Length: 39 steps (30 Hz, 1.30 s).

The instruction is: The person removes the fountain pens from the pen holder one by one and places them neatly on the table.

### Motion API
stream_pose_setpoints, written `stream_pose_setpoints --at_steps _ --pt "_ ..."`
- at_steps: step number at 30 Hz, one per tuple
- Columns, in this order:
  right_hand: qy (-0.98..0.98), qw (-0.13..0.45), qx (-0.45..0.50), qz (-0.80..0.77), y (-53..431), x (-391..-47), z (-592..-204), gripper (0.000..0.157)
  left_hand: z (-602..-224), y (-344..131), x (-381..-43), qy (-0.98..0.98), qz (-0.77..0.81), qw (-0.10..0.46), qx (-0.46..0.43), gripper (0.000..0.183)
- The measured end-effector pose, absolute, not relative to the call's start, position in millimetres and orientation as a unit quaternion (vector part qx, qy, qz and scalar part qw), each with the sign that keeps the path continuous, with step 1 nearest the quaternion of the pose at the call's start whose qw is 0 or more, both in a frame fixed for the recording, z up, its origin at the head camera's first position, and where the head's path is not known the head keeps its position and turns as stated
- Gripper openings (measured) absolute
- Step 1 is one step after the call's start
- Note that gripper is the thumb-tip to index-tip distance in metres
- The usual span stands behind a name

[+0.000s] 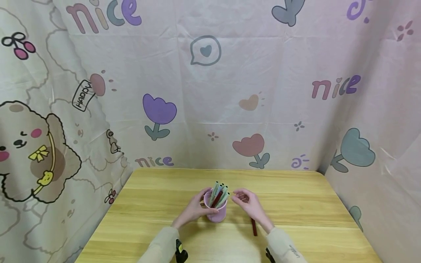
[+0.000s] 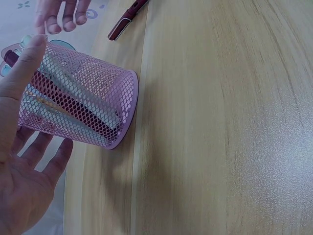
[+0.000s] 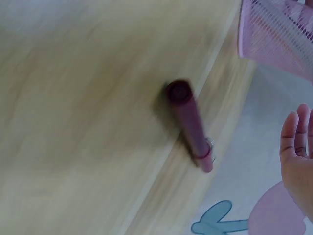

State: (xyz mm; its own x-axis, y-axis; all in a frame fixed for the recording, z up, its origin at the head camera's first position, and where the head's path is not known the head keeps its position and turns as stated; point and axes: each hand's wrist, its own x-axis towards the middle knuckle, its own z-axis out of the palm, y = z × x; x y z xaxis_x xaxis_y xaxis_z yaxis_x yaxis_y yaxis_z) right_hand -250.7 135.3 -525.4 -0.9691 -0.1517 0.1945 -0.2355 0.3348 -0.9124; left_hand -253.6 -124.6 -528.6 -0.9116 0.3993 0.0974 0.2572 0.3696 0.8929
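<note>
A pink mesh pen holder (image 1: 217, 216) stands on the table, and my left hand (image 1: 195, 209) holds it with the thumb on the near side and fingers around the far side. Inside are several pale green pens (image 1: 224, 199) and a dark red pen (image 1: 216, 199); the left wrist view shows them through the mesh (image 2: 93, 98). Just right of the holder's rim hovers my right hand (image 1: 250, 205), fingers loosely bent with nothing between them. Below that hand another dark red pen (image 1: 254, 227), with a clip visible in the right wrist view (image 3: 193, 122), lies on the table, partly hidden by the forearm.
The wood-grain table (image 1: 158, 197) spreads out around the holder. Behind and beside it hangs a printed cloth (image 1: 210, 91) with flowers and words. Dark straps (image 1: 180, 252) show at the sleeves.
</note>
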Motion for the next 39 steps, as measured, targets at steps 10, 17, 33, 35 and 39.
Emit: stream_pose_setpoints --at_steps 10,17,33,35,39 --pt "-0.798 0.028 0.141 0.585 116 -248 -519 0.031 -528 -125 -253 0.824 0.526 0.068 0.201 0.098" --pt "-0.804 0.04 0.134 0.577 110 -251 -521 0.024 -528 -125 -252 0.824 0.525 0.066 0.2 0.097" --pt "-0.819 0.04 0.157 0.551 107 -253 -522 0.024 -527 -125 -252 0.821 0.53 0.069 0.2 0.098" --pt "-0.819 0.045 0.162 0.548 107 -253 -522 0.024 -527 -125 -252 0.82 0.531 0.069 0.201 0.098" --pt "-0.812 0.046 0.168 0.557 108 -251 -522 0.024 -528 -125 -252 0.819 0.532 0.067 0.204 0.098"
